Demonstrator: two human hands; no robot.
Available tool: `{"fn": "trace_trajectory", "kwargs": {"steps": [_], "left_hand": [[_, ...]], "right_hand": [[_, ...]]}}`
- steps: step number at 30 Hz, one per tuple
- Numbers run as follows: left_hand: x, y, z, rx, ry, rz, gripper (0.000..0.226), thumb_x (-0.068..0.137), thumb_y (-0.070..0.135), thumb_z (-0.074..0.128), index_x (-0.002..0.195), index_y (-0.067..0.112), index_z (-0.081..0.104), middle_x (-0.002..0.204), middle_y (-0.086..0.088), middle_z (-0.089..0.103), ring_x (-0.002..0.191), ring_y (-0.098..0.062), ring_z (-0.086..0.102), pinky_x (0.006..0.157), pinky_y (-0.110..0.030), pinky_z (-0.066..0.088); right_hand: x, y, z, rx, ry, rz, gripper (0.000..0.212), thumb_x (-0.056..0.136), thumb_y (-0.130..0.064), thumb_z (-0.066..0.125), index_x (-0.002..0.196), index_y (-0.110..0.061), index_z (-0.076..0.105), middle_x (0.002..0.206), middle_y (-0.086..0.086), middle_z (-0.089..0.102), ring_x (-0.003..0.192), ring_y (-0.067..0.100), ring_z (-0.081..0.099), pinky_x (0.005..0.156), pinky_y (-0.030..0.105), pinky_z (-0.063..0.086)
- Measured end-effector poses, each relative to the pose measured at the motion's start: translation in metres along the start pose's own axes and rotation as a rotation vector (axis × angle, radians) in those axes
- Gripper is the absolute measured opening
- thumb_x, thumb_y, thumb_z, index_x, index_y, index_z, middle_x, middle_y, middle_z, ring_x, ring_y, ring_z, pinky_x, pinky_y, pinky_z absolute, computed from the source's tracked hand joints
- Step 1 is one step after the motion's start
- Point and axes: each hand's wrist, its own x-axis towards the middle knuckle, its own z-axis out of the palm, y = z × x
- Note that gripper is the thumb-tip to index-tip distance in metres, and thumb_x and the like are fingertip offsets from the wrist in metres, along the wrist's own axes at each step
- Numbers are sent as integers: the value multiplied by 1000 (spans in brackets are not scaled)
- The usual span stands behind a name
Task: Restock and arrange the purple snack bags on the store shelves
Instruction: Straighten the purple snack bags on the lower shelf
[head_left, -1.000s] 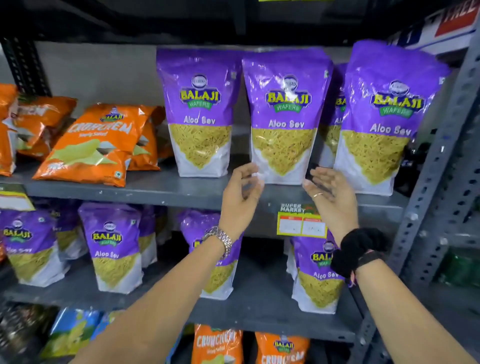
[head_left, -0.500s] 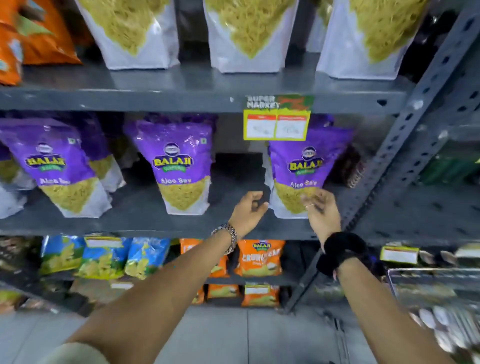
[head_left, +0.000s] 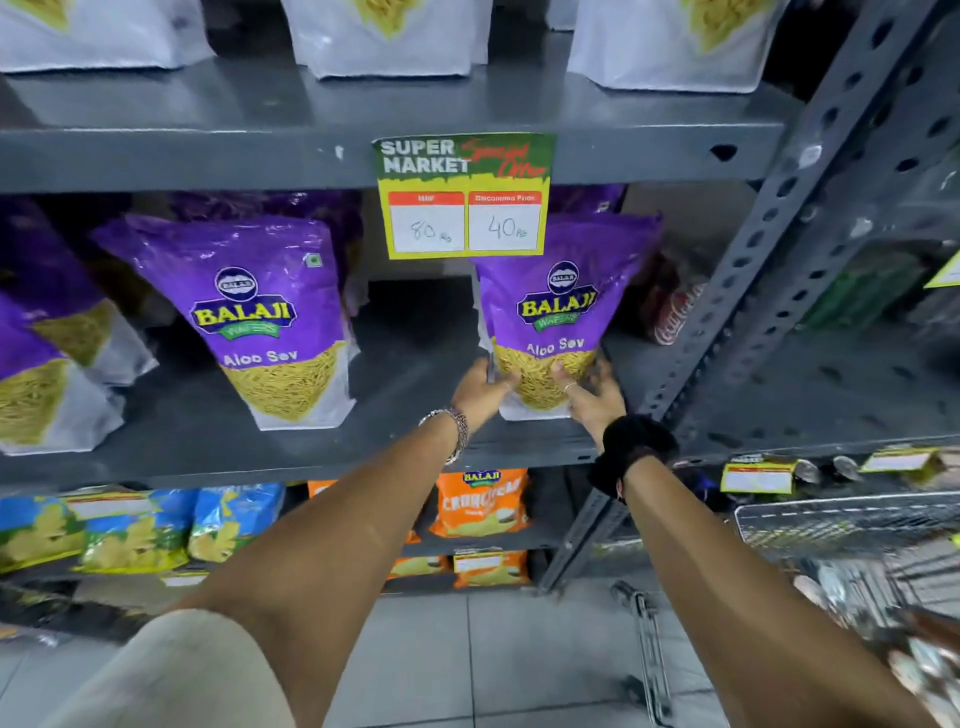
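A purple Balaji Aloo Sev bag (head_left: 561, 306) stands upright at the right end of the middle shelf (head_left: 311, 457). My left hand (head_left: 480, 387) grips its lower left edge and my right hand (head_left: 592, 395) grips its lower right corner. Another purple bag (head_left: 260, 312) stands to the left with a bare gap of shelf between them. More purple bags (head_left: 47, 332) lean at the far left. The white bottoms of purple bags (head_left: 384, 36) show on the upper shelf (head_left: 208, 156).
A yellow price tag (head_left: 465, 197) hangs from the upper shelf edge above the held bag. A grey perforated upright (head_left: 769, 249) stands just right of my hands. A cola bottle (head_left: 675, 312) lies behind it. Orange (head_left: 480, 501) and blue snack bags (head_left: 130, 525) fill lower shelves. A wire cart (head_left: 857, 525) is at right.
My view dropped from the upper shelf to the middle one. Both hands went down and forward and closed on the bottom of the right-hand purple bag.
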Motion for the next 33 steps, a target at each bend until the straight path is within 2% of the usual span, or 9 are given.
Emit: {"fn": "trace_trajectory", "kwargs": {"steps": [6, 10, 13, 17, 20, 22, 25, 29, 33], "left_hand": [[12, -8, -3, -15, -6, 2, 45, 85, 37, 59, 122, 13, 50, 125, -6, 63, 114, -21, 59, 102, -46, 47], [2, -15, -11, -33, 6, -6, 49, 86, 35, 59, 129, 13, 47, 134, -8, 57, 123, -26, 53, 105, -45, 44], [-15, -33, -27, -91, 116, -57, 55, 89, 25, 57, 138, 10, 39, 142, -8, 47, 129, -23, 48, 110, -44, 39], [-27, -70, -71, -171, 317, -149, 44, 89, 12, 55, 131, 4, 44, 129, -16, 55, 115, -24, 54, 106, -46, 43], [-38, -89, -113, -245, 427, -194, 30, 89, 3, 50, 119, 4, 50, 103, -12, 54, 90, -19, 53, 79, -35, 51], [-46, -100, -141, -239, 452, -220, 24, 89, 2, 47, 111, 5, 55, 101, -9, 51, 88, -21, 52, 70, -30, 49], [-56, -118, -177, -236, 512, -270, 27, 88, 4, 49, 113, -4, 55, 100, -9, 52, 92, -24, 52, 83, -41, 52], [-64, -114, -218, -307, 595, -227, 23, 90, 15, 50, 112, 12, 53, 88, -3, 52, 77, -15, 51, 66, -26, 46], [-64, -97, -236, -375, 442, -213, 52, 91, 34, 52, 139, 24, 37, 137, -7, 52, 127, -30, 48, 95, -40, 46]], "right_hand": [[4, 2, 4, -35, 46, 9, 63, 52, -62, 79, 105, -46, 51, 128, 5, 63, 117, 24, 61, 104, 48, 47], [-16, 0, 12, -83, 168, 65, 54, 80, -32, 71, 117, 2, 53, 118, 18, 65, 108, 27, 61, 76, 11, 49], [-30, 17, 27, -93, 302, 146, 26, 82, -24, 67, 83, -4, 50, 86, 17, 59, 93, 33, 60, 83, 34, 48], [-36, 34, 73, -35, 162, 232, 22, 85, -13, 61, 103, -9, 48, 88, 0, 55, 99, 25, 53, 104, 52, 44], [-41, 24, 116, -24, 46, 261, 27, 89, -15, 59, 110, -3, 48, 80, -6, 47, 87, 20, 51, 105, 51, 44], [-44, 14, 145, -21, -49, 270, 38, 91, -16, 57, 124, 1, 47, 91, 2, 54, 91, 22, 54, 102, 46, 47], [-49, 4, 183, -45, -176, 278, 46, 92, -22, 56, 132, -2, 45, 132, 15, 52, 122, 28, 52, 100, 40, 49], [-57, -5, 226, -54, -303, 289, 54, 94, -34, 51, 139, -8, 40, 148, 10, 41, 134, 26, 43, 105, 41, 45], [-63, -12, 253, -22, -347, 304, 52, 97, -38, 42, 139, -8, 39, 150, 10, 38, 137, 27, 38, 111, 45, 38]]}}
